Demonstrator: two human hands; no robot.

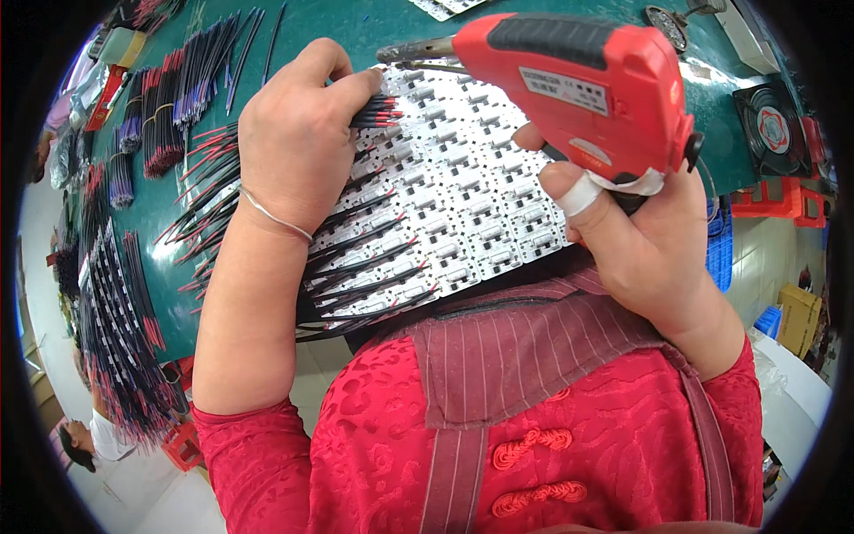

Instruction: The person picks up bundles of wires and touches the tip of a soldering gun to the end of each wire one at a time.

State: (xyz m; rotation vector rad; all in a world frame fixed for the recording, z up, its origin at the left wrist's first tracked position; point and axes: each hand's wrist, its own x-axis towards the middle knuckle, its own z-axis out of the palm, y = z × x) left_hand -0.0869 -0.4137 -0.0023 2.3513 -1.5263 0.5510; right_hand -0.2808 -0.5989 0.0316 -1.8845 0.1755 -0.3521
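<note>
My right hand grips a red soldering gun with a black top grip; white tape wraps the thumb. The gun's metal tip points left, close to the fingertips of my left hand. Pinched in that left hand is a small bunch of black wires with red ends. Beneath both hands lies a white panel of small circuit boards, bearing rows of little components. Along the panel's left side, several black wires lie across the boards; whether each is joined there I cannot tell.
Bundles of red and dark wires lie on the green table at the far left, with more wires hanging by its left edge. A black fan stands at the right. Red stools and a cardboard box are beyond.
</note>
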